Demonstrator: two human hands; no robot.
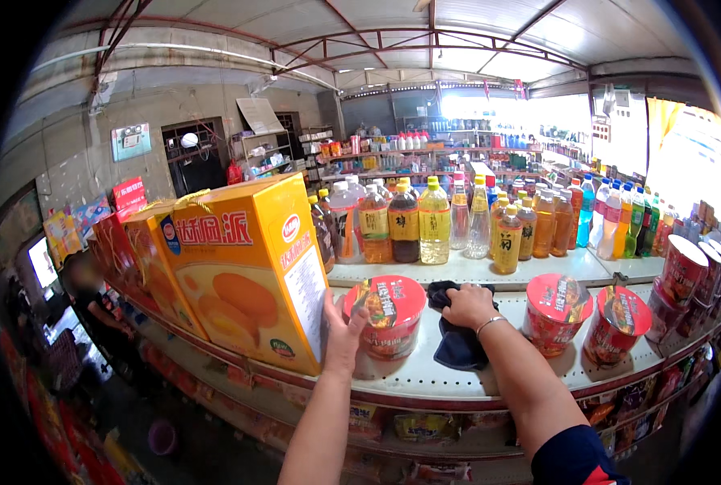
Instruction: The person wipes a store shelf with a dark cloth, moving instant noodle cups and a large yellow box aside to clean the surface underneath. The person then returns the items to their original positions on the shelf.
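Note:
My right hand (469, 309) presses down on a crumpled dark cloth (460, 348), gripping its upper part against the perforated white metal shelf (397, 383). Between a large yellow carton of packaged cakes (233, 285) and a red instant noodle cup (391, 321) is my left hand (343, 333). Its fingers rest along the carton's side, and the thumb stands apart by the cup, overlapping its edge; whether it touches the cup I cannot tell. To the right of my right arm stand two more noodle cups, one red-lidded cup (558, 312) and another cup (616, 327) beside it.
Bottled drinks (433, 221) line the raised shelf behind. Stacked noodle cups (682, 273) stand at the far right. More gift cartons (154, 267) extend left. Packaged snacks (427, 426) fill the lower shelf. A person (103, 315) is at the left, near a purple bucket (163, 437).

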